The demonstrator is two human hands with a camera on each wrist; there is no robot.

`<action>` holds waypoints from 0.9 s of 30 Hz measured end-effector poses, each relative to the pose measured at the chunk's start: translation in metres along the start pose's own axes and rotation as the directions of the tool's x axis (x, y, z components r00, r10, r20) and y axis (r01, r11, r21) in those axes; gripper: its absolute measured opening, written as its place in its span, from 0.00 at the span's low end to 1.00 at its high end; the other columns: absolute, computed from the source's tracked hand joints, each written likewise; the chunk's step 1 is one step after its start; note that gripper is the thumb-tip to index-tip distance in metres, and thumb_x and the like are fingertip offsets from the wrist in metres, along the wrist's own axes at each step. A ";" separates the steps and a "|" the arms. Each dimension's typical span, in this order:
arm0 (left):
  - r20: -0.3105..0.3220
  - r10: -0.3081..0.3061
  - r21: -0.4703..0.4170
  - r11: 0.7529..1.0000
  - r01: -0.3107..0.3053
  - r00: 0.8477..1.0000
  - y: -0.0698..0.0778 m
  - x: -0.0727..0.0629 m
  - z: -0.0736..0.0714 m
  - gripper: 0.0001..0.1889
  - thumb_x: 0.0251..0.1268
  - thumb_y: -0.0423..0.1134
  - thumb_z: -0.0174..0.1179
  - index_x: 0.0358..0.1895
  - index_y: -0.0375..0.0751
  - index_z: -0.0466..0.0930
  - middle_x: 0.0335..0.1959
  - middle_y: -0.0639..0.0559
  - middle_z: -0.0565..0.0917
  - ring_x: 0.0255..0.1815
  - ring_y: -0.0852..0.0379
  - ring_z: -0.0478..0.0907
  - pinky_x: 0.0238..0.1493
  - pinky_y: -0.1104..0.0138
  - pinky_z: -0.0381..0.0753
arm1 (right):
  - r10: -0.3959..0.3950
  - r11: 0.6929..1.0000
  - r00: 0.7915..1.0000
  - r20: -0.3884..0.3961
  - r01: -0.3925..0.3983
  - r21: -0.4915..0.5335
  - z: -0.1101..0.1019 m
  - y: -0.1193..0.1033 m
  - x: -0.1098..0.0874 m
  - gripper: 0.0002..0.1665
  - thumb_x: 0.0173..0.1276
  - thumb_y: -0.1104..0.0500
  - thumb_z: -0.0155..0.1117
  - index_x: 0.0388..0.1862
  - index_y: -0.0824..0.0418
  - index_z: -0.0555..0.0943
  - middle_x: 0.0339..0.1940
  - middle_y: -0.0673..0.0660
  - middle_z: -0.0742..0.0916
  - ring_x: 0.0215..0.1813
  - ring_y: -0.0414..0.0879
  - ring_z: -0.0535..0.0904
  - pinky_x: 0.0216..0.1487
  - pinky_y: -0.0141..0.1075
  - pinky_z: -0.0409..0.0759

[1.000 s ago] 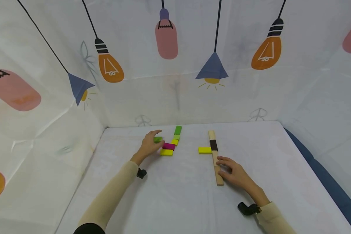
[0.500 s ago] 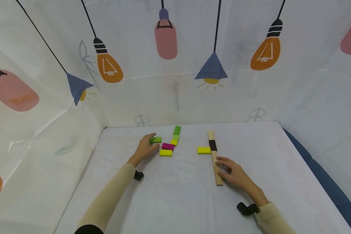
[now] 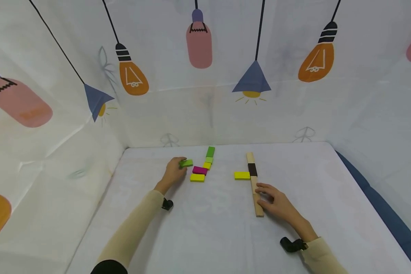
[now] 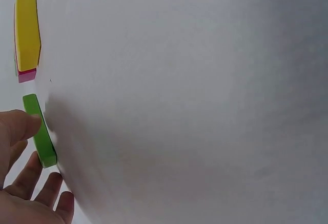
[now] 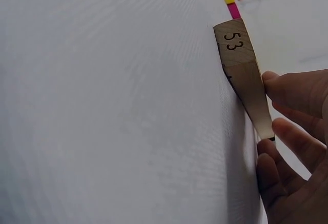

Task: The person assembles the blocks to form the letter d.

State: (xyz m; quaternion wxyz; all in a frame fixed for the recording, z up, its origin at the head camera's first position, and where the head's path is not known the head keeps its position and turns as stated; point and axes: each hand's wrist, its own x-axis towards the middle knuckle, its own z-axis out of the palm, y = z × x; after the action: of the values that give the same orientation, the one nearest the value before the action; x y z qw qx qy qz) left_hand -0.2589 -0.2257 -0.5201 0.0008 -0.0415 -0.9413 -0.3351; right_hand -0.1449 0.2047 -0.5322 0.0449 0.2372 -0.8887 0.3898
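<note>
My left hand (image 3: pixel 172 171) pinches a green block (image 3: pixel 186 163) between thumb and fingers, left of a short staggered line of coloured blocks. In the left wrist view the green block (image 4: pixel 41 134) lies between thumb and fingertips, low over the white cloth. That line holds a yellow block (image 3: pixel 197 178), a magenta block (image 3: pixel 200 170), a small yellow one and two green ones. My right hand (image 3: pixel 277 201) rests beside a straight row of wooden blocks (image 3: pixel 259 207), fingertips at its right side. One wooden block (image 5: pixel 234 42) bears the number 53 on its end.
A dark brown block (image 3: pixel 252 169) sits within the wooden row, and a yellow block (image 3: pixel 242 175) sticks out leftward from it. White cloth (image 3: pixel 205 232) covers the table. Behind stands a white curtain (image 3: pixel 212 110) printed with lamps.
My left hand's fingers have closed in around the green block and drawn it slightly left, away from the magenta block. The right hand keeps its place beside the wooden row.
</note>
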 end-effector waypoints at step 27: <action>-0.010 -0.024 0.034 0.999 0.024 1.000 0.009 0.000 -0.002 0.22 0.72 0.31 0.61 0.67 0.30 0.76 0.64 0.30 0.74 0.64 0.37 0.76 0.69 0.48 0.75 | 0.006 1.000 1.000 0.001 -0.006 0.001 -0.002 0.003 -0.001 0.21 0.66 0.61 0.75 0.57 0.62 0.84 0.67 0.62 0.82 0.67 0.63 0.79 0.59 0.50 0.82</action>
State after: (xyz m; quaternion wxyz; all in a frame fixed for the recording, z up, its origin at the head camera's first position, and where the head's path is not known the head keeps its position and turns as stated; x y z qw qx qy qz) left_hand -0.2584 -0.2199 -0.5123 0.0017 -0.0285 -0.9472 -0.3193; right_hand -0.1455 0.2080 -0.5332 0.0432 0.2350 -0.8892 0.3902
